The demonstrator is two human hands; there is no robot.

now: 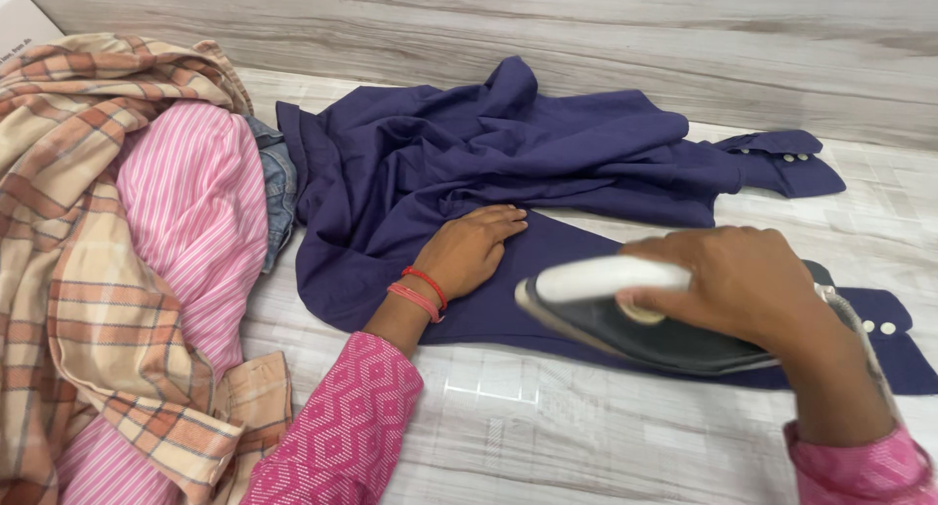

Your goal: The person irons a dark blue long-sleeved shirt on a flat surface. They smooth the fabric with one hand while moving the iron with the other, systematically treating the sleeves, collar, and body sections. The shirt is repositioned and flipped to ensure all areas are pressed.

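Two arms in pink sleeves

Both sleeves (pixel 342 427) are bright pink with a small white diamond pattern all over. The left hand (pixel 472 248) has two thin bands (pixel 422 292) at the wrist, one red and one pink.

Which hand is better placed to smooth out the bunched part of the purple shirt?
Left. The left hand lies flat on the purple shirt beside the bunched folds, while the right hand grips the iron.
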